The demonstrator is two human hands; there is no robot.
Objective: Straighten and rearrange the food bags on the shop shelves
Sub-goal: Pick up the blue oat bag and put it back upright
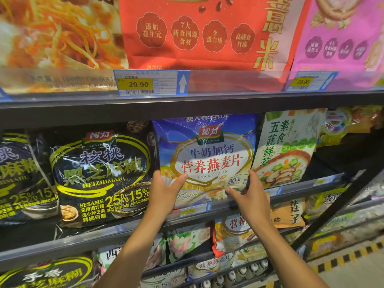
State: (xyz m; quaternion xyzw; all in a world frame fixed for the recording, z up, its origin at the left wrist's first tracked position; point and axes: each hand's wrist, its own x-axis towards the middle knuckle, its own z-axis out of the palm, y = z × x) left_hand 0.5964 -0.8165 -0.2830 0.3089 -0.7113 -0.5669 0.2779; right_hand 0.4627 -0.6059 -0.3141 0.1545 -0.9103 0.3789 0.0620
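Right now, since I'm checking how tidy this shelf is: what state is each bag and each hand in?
blue oatmeal bag: roughly upright, facing out, held at both lower sides
left hand: grips its lower left side
right hand: grips its lower right side
black sesame bag: upright, facing out, untouched
vegetable bag: tilted
red bag: upright on the shelf above

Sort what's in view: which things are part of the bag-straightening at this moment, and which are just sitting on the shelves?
In use: blue oatmeal bag, gripped at its lower corners by the left hand and the right hand.

Untouched: black sesame bag, pale vegetable bag, red bag on the shelf above, price tag.
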